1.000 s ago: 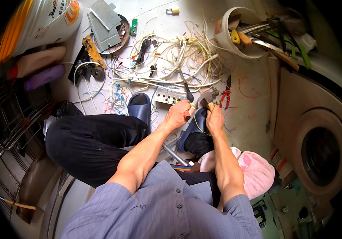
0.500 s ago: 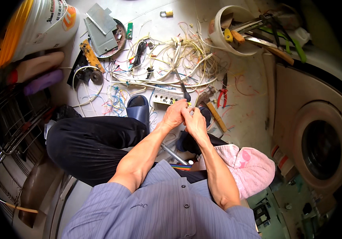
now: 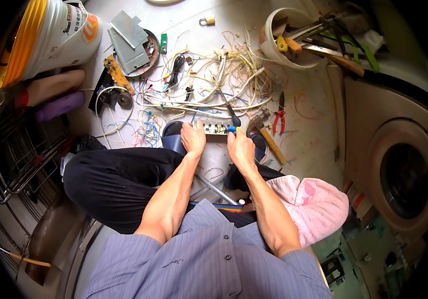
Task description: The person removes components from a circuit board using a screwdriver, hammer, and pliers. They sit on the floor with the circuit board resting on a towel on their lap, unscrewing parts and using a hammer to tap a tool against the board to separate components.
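A pale metal box-shaped unit (image 3: pixel 217 129) with a row of small dark parts along its near side lies crosswise between my hands. At its left end my left hand (image 3: pixel 193 138) is closed, thumb up on the edge. My right hand (image 3: pixel 241 149) is closed at the right end, the fingertips partly hidden. A small blue and yellow piece (image 3: pixel 232 129) shows just above that hand's fingers; I cannot tell whether it is attached to the unit. Right behind the unit a black-handled tool (image 3: pixel 235 120) lies with its thin shaft pointing away.
Tangled wires (image 3: pixel 244 65) spread across the floor beyond. To the right are a hammer (image 3: pixel 273 146), red-handled pliers (image 3: pixel 279 121) and a tool bucket (image 3: pixel 270 37). Metal plates (image 3: pixel 128 42) and a large white bucket (image 3: pixel 64 37) stand left. A washing machine (image 3: pixel 363 119) borders the right.
My hands, together at the unit's right end before, have moved apart. The left now grips the left end; the right stays near the right end, where the blue piece now shows.
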Motion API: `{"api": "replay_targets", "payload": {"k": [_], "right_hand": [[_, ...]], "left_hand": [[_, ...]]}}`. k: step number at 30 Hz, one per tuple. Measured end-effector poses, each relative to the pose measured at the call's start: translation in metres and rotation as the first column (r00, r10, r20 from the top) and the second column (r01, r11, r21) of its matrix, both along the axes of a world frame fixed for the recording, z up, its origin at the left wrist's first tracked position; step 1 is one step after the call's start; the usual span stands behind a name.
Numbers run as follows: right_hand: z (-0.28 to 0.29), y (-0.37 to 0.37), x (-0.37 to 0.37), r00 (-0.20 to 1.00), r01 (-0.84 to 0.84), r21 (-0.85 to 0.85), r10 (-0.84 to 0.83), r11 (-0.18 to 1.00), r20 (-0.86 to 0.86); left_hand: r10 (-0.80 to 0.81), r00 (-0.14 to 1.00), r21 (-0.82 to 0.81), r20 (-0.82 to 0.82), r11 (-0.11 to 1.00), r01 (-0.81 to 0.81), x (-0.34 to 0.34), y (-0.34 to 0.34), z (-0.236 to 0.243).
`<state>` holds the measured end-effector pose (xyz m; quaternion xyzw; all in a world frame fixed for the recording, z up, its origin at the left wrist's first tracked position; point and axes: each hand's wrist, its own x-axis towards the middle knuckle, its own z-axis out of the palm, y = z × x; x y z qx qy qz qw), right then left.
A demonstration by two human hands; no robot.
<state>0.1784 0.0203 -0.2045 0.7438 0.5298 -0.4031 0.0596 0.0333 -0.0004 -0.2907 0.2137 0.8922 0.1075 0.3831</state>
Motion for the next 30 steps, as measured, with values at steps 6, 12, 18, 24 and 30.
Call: {"api": "replay_targets", "payload": {"k": [6, 12, 18, 24, 30], "right_hand": [[-0.003, 0.004, 0.001, 0.994, -0.103, 0.053, 0.101, 0.993, 0.035], [-0.01, -0.003, -0.006, 0.982, -0.189, 0.104, 0.184, 0.977, 0.048], [0.012, -0.009, 0.016, 0.99, -0.136, 0.121, 0.14, 0.983, -0.025], [0.04, -0.011, 0.048, 0.984, -0.121, 0.225, 0.147, 0.967, -0.103], [0.094, -0.008, 0.075, 0.965, -0.014, 0.282, 0.087, 0.959, -0.249]], "left_hand": [[-0.008, 1.0, -0.048, 0.006, 0.999, 0.009, -0.003, 0.003, -0.022], [0.55, 0.654, -0.292, 0.519, 0.833, -0.469, -0.019, -0.002, -0.06], [0.552, 0.351, -0.476, 0.756, 0.832, -0.285, -0.034, -0.003, -0.04], [0.422, 0.355, -0.346, 0.834, 0.902, -0.258, -0.031, 0.006, 0.015], [0.188, 0.331, -0.153, 0.925, 0.98, -0.13, -0.034, 0.021, 0.066]]}}
